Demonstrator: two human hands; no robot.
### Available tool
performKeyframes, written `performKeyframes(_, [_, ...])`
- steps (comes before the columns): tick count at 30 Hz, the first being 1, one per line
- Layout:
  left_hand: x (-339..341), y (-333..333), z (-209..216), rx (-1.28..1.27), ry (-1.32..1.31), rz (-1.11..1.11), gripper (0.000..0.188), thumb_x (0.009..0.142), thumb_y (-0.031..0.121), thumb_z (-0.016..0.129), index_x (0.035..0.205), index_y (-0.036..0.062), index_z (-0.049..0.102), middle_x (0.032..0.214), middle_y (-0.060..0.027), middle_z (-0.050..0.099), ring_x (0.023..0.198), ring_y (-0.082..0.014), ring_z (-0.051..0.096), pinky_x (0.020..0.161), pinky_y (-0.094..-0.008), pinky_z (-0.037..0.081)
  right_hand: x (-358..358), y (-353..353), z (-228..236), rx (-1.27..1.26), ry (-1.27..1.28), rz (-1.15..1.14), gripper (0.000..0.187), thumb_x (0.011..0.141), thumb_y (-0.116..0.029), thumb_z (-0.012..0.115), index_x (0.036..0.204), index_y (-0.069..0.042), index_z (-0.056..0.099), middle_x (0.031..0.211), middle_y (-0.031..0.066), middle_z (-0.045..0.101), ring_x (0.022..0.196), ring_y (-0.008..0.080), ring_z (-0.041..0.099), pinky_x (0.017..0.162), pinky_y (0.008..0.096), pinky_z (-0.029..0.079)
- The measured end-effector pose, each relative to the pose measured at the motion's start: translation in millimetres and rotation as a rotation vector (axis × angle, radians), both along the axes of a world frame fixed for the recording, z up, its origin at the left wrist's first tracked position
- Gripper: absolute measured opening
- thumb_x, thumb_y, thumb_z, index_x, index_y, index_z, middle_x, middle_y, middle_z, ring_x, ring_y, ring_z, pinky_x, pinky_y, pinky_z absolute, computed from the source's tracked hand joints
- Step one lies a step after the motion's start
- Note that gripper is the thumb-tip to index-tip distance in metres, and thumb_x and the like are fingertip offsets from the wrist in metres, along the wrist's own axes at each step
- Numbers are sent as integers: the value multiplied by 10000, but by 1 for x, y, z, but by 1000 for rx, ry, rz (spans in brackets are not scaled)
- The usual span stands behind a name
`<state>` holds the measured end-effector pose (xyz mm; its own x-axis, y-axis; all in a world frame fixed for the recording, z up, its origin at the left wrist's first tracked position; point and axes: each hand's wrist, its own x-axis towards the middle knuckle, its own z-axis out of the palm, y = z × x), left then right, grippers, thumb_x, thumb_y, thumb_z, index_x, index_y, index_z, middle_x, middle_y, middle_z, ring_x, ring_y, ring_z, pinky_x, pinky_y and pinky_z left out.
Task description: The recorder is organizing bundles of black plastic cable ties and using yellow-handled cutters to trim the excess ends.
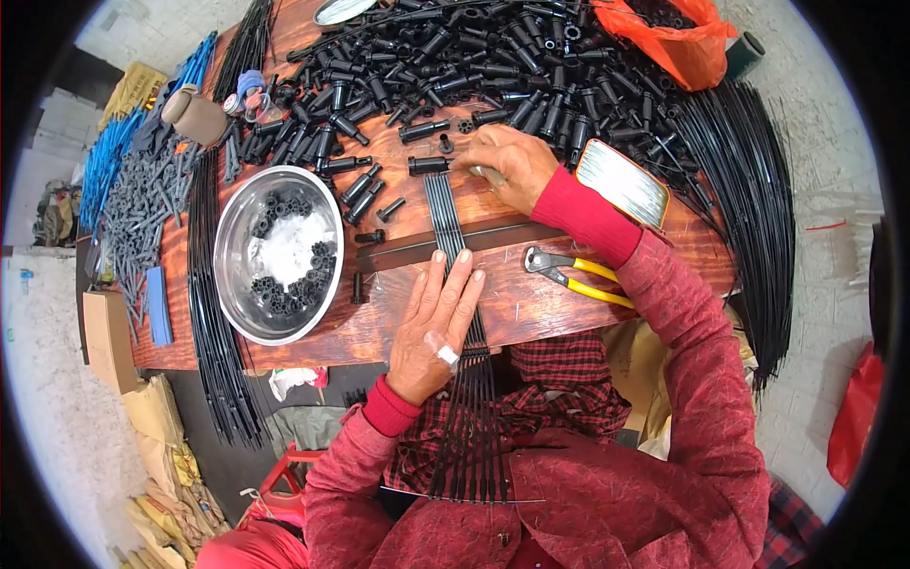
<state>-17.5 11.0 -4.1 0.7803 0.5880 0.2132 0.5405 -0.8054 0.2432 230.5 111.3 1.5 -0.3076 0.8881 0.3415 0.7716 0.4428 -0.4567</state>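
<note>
My left hand (438, 318) lies flat with its fingers stretched out over a row of thin black ribs (445, 213), side by side. The ribs run from the tabletop over its near edge onto my lap. A white wrap is round the thumb. Beyond the ribs' far ends a black plastic tube (428, 166) lies crosswise. Its right end meets the bent fingers of my right hand (512, 166), which is closed on it; the fingertips are partly hidden. Around it lie several loose black tubes (362, 190) and a small black peg (391, 210).
A steel bowl (223, 256) holds black rings and white matter. Yellow-handled pincers (588, 278) and a tin of thin wires (621, 180) lie right. A heap of black tubes (493, 71) fills the back. Rib bundles (749, 209) hang over the edge. A dark bar (398, 248) crosses the table.
</note>
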Motion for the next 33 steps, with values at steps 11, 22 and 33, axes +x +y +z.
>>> performKeyframes(11, [1, 1, 1, -6, -17, -7, 523, 882, 37, 489, 1404, 34, 474, 1530, -142, 373, 1424, -370, 329, 1151, -472, 308, -11, -10, -3, 89, 95, -53, 234, 785, 10, 639, 991, -86, 695, 919, 107, 603, 918, 313, 611, 809, 399, 505])
performKeyframes(22, [3, 0, 0, 1, -57, 9, 522, 850, -7, 516, 1369, 54, 515, 1495, -192, 404, 1388, -389, 378, 1124, -475, 351, -10, -9, -7, 40, 164, -34, 191, 831, 10, 620, 993, -75, 674, 930, 122, 599, 932, 332, 603, 813, 401, 492])
performKeyframes(33, [2, 1, 1, -12, -76, 4, 529, 839, -18, 519, 1363, 51, 519, 1494, -200, 405, 1379, -396, 387, 1115, -484, 361, -21, -12, -8, 215, 21, -83, 186, 831, 15, 610, 1008, -35, 631, 1035, 143, 624, 968, 351, 601, 839, 416, 491])
